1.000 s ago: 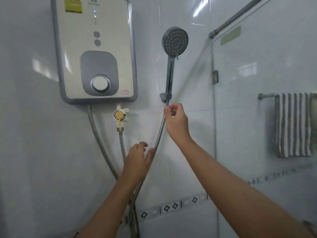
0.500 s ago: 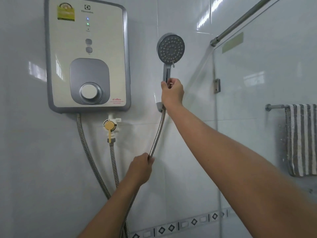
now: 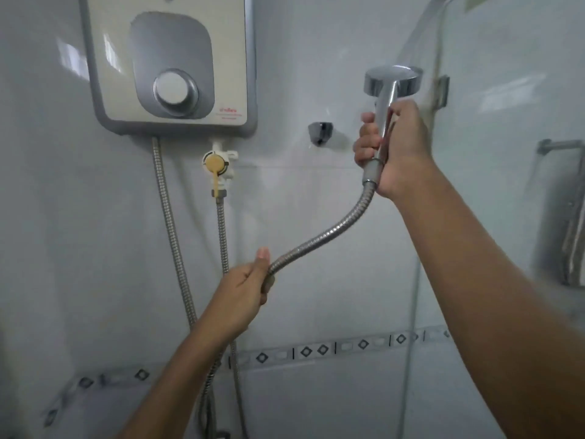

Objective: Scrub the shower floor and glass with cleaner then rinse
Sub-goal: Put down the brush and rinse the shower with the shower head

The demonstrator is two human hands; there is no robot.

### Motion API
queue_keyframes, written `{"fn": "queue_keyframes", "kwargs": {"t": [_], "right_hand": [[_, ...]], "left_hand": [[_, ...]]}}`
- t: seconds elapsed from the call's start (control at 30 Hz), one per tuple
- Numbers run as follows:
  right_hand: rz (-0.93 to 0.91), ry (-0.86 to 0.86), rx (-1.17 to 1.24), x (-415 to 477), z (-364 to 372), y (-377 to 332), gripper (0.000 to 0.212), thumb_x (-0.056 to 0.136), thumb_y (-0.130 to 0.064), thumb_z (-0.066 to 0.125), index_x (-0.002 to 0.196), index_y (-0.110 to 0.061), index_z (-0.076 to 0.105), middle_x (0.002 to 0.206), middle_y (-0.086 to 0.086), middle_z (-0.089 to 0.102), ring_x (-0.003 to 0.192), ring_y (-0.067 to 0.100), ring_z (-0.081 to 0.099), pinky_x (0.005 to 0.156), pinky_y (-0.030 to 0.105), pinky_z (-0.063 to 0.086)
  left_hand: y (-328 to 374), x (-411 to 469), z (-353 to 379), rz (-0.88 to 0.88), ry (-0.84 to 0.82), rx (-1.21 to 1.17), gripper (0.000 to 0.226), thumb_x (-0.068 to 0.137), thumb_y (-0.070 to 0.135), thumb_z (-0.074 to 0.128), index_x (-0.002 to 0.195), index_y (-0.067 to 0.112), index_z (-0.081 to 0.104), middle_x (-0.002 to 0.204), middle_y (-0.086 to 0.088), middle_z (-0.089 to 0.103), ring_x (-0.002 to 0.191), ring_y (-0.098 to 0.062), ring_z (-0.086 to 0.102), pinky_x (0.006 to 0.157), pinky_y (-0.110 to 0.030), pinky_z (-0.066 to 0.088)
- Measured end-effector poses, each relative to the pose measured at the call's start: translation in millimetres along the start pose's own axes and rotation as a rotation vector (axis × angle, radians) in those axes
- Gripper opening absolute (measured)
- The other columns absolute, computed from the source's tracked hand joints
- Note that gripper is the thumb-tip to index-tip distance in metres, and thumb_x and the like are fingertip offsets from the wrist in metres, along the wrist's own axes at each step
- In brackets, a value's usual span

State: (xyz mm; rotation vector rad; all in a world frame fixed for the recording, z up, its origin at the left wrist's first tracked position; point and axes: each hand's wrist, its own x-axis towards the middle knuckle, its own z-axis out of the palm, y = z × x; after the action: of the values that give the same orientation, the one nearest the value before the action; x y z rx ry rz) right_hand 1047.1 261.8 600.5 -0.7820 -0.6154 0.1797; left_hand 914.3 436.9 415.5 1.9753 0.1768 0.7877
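Observation:
My right hand (image 3: 395, 147) grips the chrome handle of the shower head (image 3: 392, 80), which is off the wall and to the right of its bare bracket (image 3: 320, 132). The head faces away from me, toward the glass panel (image 3: 506, 185) on the right. The metal hose (image 3: 326, 236) curves down and left from the handle. My left hand (image 3: 243, 289) grips that hose lower down. The shower floor is out of view.
A white and grey water heater (image 3: 171, 64) hangs on the tiled wall at upper left, with a yellow valve (image 3: 215, 163) and two more metal hoses (image 3: 171, 229) below it. A towel rail with a blurred towel (image 3: 566, 213) shows behind the glass.
My right hand has lifted the shower head out of its bracket and carried it right, turning the head away. My left hand still holds the hose. The camera has tilted down.

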Motion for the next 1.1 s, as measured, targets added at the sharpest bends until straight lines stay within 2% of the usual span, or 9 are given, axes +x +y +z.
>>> {"fn": "queue_keyframes", "kwargs": {"t": [0.13, 0.27, 0.4, 0.47, 0.53, 0.6, 0.7, 0.8, 1.1], "right_hand": [[0.179, -0.012, -0.087, -72, -60, 89, 0.038, 0.095, -0.058, 0.053, 0.101, -0.021, 0.053, 0.058, -0.006, 0.031, 0.042, 0.004, 0.022, 0.034, 0.017, 0.021], [0.272, 0.048, -0.229, -145, -116, 187, 0.019, 0.098, -0.039, 0.046, 0.098, -0.021, 0.05, 0.053, -0.001, 0.034, 0.038, 0.012, 0.023, 0.041, 0.018, 0.023], [0.544, 0.139, -0.243, -205, -157, 291, 0.022, 0.072, -0.035, 0.05, 0.084, -0.017, 0.047, 0.05, 0.005, 0.038, 0.035, 0.017, 0.028, 0.043, 0.022, 0.028], [0.671, 0.173, -0.278, -226, -173, 330, 0.022, 0.067, -0.035, 0.051, 0.078, -0.016, 0.047, 0.05, 0.005, 0.04, 0.035, 0.017, 0.032, 0.044, 0.022, 0.028], [0.74, 0.2, -0.371, -241, -189, 360, 0.025, 0.07, -0.039, 0.052, 0.076, -0.016, 0.046, 0.049, 0.005, 0.041, 0.036, 0.017, 0.033, 0.045, 0.024, 0.028], [0.768, 0.225, -0.445, -253, -202, 383, 0.042, 0.074, -0.058, 0.053, 0.074, -0.017, 0.045, 0.049, 0.005, 0.039, 0.036, 0.017, 0.032, 0.044, 0.024, 0.028], [0.761, 0.24, -0.493, -266, -217, 403, 0.064, 0.078, -0.078, 0.044, 0.073, -0.014, 0.046, 0.049, 0.005, 0.036, 0.038, 0.015, 0.03, 0.041, 0.022, 0.03], [0.741, 0.23, -0.496, -272, -228, 411, 0.066, 0.083, -0.075, 0.042, 0.071, -0.011, 0.046, 0.048, 0.005, 0.036, 0.039, 0.015, 0.03, 0.041, 0.022, 0.03], [0.711, 0.294, -0.453, -262, -240, 411, 0.066, 0.084, -0.067, 0.041, 0.073, -0.003, 0.054, 0.051, 0.013, 0.045, 0.042, 0.021, 0.04, 0.041, 0.026, 0.037]], "left_hand": [[-71, -49, -1, -0.247, -0.026, 0.043, 0.067, 0.103, 0.057, 0.029, 0.056, 0.015, 0.05, 0.043, 0.004, 0.04, 0.032, -0.006, 0.032, 0.035, -0.019, 0.025], [-180, -106, 17, -0.476, -0.077, 0.196, 0.054, 0.106, 0.04, 0.042, 0.062, 0.012, 0.057, 0.048, 0.0, 0.047, 0.035, -0.006, 0.039, 0.041, -0.022, 0.031], [-298, -164, 41, -0.785, -0.061, 0.309, 0.048, 0.104, 0.04, 0.047, 0.065, 0.012, 0.051, 0.06, -0.003, 0.054, 0.059, -0.02, 0.054, 0.06, -0.031, 0.039], [-336, -183, 56, -0.859, -0.031, 0.343, 0.048, 0.101, 0.052, 0.046, 0.078, 0.011, 0.054, 0.076, -0.006, 0.061, 0.077, -0.025, 0.062, 0.071, -0.033, 0.048], [-358, -196, 70, -0.94, 0.001, 0.325, 0.06, 0.097, 0.063, 0.043, 0.109, 0.006, 0.055, 0.103, -0.013, 0.066, 0.096, -0.029, 0.065, 0.084, -0.034, 0.053], [-377, -203, 85, -1.011, 0.0, 0.313, 0.071, 0.096, 0.068, 0.04, 0.122, 0.003, 0.05, 0.115, -0.016, 0.063, 0.103, -0.03, 0.064, 0.091, -0.037, 0.053], [-393, -208, 103, -1.031, 0.009, 0.338, 0.069, 0.098, 0.067, 0.034, 0.11, 0.003, 0.058, 0.109, -0.02, 0.066, 0.099, -0.033, 0.065, 0.091, -0.042, 0.054], [-397, -206, 115, -1.015, 0.02, 0.357, 0.069, 0.102, 0.061, 0.027, 0.096, 0.002, 0.063, 0.1, -0.021, 0.069, 0.096, -0.036, 0.068, 0.089, -0.045, 0.055], [-400, -193, 113, -1.078, 0.102, 0.431, 0.072, 0.102, 0.062, 0.017, 0.117, 0.004, 0.057, 0.117, -0.022, 0.065, 0.105, -0.037, 0.063, 0.092, -0.045, 0.051]]}}
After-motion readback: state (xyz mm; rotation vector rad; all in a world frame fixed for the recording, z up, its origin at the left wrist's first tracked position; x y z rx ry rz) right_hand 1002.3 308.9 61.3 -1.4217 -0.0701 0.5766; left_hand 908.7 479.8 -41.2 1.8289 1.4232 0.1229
